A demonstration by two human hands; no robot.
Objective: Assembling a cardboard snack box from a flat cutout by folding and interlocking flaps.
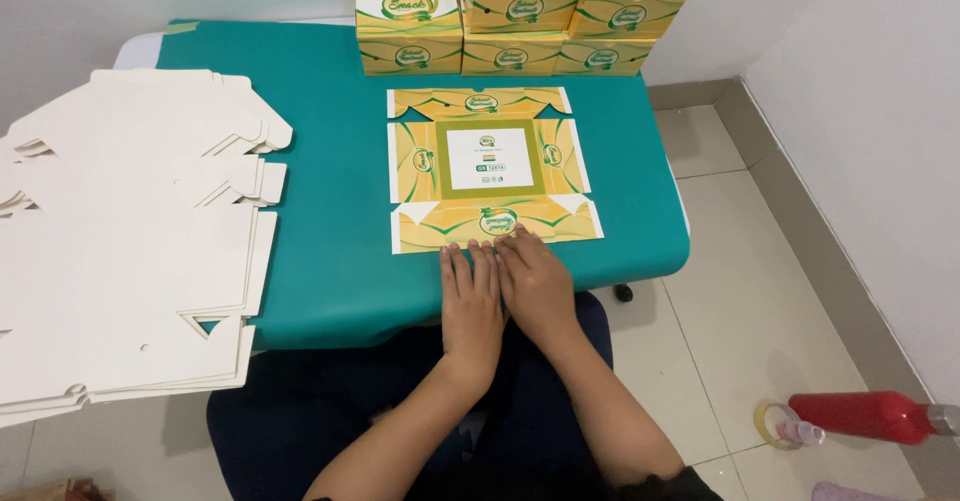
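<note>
Flat box blank (491,169): 1 yellow and green printed carton lies unfolded on the teal table (320,211), printed side up, directly ahead of both hands.
Long axis: the blank reaches a little further away from the person than it does from left to right; its near flap runs left to right along the table edge.
Left hand (470,296): flat, palm down, fingers straight and close together; fingertips touch the near flap; it grips nothing.
Right hand (535,286): also flat and open, palm down, pressed against the left hand; its fingers lie a bit further onto the flap, so it is the nearer hand.
Finished boxes (520,16): several folded boxes of the same print stand stacked at the far table edge, all closed, content not visible.
White blanks (130,231): a pile of unfolded cartons, plain side up, at the left, well apart from the hands.
Floor: a red bottle (865,416) lies beside a tape roll (770,426) at the right.
</note>
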